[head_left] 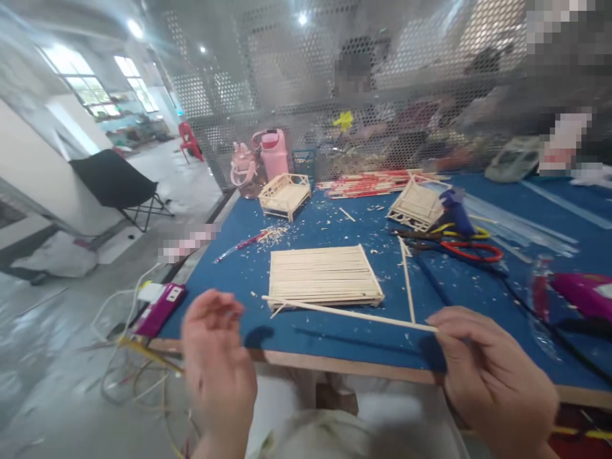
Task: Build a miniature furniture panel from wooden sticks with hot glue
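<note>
My right hand [492,370] pinches the right end of a long thin wooden stick [344,312] between thumb and fingers. The stick slants across the front of a flat panel of wooden sticks [320,271] that lies on the table. Another thin stick [408,280] runs back from near my right fingertips; whether it is joined to the held stick, I cannot tell. A short piece angles off the held stick's left end. At the table's front left, my left hand [217,357] is raised with loosely curled fingers, slightly blurred, and nothing shows in it.
Two small stick-built furniture models [285,196] [415,203] stand farther back on the blue table [229,245]. Between them lie red-and-pale sticks [373,183]. Pliers with red handles [471,250], a purple glue gun [583,293] and clear glue sticks [521,220] are at right. Wood scraps are scattered about.
</note>
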The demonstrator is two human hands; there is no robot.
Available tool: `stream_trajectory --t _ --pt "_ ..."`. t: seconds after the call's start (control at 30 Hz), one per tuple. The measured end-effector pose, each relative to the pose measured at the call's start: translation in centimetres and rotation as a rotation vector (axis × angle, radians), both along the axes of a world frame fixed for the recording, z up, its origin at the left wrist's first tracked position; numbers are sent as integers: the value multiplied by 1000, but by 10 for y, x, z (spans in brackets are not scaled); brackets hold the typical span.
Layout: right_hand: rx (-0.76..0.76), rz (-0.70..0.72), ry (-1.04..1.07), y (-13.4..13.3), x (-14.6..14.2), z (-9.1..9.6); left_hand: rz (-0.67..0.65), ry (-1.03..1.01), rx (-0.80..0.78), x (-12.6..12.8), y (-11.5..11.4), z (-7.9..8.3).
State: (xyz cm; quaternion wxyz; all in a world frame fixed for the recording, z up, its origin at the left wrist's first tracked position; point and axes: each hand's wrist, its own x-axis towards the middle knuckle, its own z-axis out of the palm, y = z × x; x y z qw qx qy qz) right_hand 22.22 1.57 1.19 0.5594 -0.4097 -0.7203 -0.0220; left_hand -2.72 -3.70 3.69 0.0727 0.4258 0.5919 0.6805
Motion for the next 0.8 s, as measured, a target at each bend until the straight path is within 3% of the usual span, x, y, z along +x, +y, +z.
stream_trajectory --t 0.07,0.13,0.23,0.33,0.47,0.57,0.63,0.73,0.8 --pt "24 16 -7 -4 -2 -4 -251 -295 -104 -3 5 -4" --pt "67 39 -17 -7 -5 -7 -402 -509 -232 0 9 -5" --pt "100 77 -46 -9 -7 -10 -415 -602 -249 7 11 -3" --pt "-19 143 -141 -14 -6 -10 -401 -557 -200 10 9 -3" --pt "-196 247 -201 -24 -14 -11 -385 -345 -243 16 3 -3" --pt "-246 341 -204 -31 -28 -17 -373 -208 -234 24 0 -2" --pt "-184 302 -168 -33 -37 -22 -394 -176 -223 28 -1 -1" --pt "-52 101 -63 -31 -45 -27 -439 -170 -238 31 -3 -1" --pt "-4 50 -46 -28 -47 -25 -481 -179 -250 32 -4 0"
